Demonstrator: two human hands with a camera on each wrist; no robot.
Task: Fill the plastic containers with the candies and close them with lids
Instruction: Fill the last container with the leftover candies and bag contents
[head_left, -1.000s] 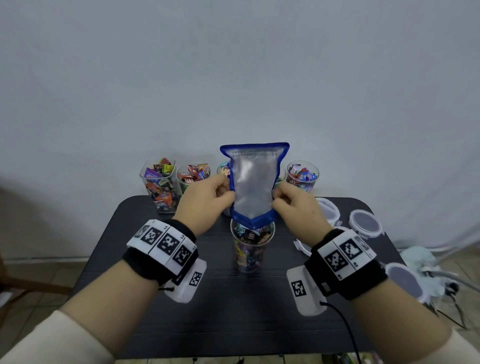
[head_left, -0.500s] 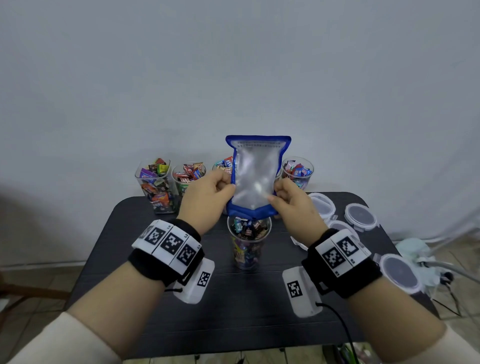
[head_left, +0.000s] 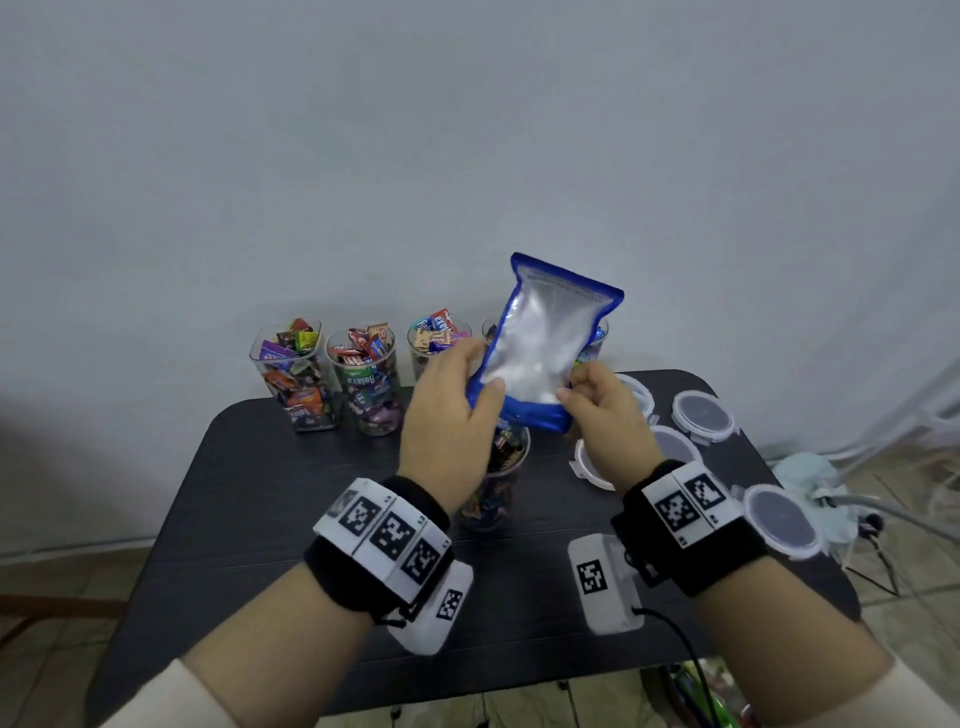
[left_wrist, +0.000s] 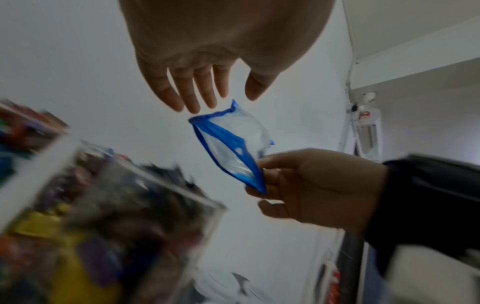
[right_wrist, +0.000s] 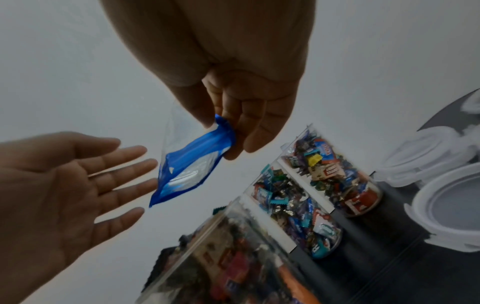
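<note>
The right hand (head_left: 605, 415) pinches the lower blue edge of the clear, empty-looking bag (head_left: 545, 345) between thumb and curled fingers, holding it upturned and tilted toward 1 o'clock above the candy-filled container (head_left: 493, 483) at the middle of the black table (head_left: 260, 493). The left hand (right_wrist: 59, 185) has its grip spread, fingers straight, just beside the bag's left edge; whether they touch it I cannot tell. Filled containers (head_left: 363, 384) line the table's 12 o'clock edge, lids (head_left: 701, 415) lying at 2 o'clock

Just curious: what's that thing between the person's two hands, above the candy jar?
A blue-edged clear bag, apparently empty. The right hand pinches its lower corner; the left hand lies open beside it. The right wrist view shows this best.
</note>
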